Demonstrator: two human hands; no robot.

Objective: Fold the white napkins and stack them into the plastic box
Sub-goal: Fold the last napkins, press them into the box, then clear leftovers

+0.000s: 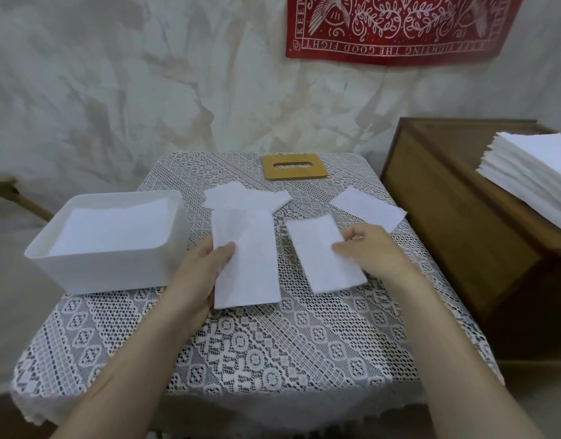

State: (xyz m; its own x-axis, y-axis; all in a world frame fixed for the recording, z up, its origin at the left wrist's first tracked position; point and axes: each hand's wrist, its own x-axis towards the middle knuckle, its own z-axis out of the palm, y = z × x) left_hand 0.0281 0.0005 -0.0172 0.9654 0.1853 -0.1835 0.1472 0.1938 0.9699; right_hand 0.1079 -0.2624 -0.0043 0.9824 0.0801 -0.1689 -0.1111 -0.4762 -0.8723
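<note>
The left hand (206,264) pinched the long folded napkin (247,261) at its left edge, thumb on top, just right of the plastic box (108,270), which already held white napkins. The right hand (374,248) pressed curled fingertips on a smaller folded napkin (320,251). More napkins (241,198) lay behind, near a wooden lid (294,167). A lace tablecloth (272,350) covered the table; a napkin stack (535,175) sat on a wooden cabinet (447,223).

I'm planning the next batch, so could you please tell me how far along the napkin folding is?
Done: folded napkins already lie in the plastic box. In hand: the left hand holds one folded napkin, and the right hand rests on another. Left: loose napkins behind, one farther right, plus the stack on the wooden cabinet.
</note>
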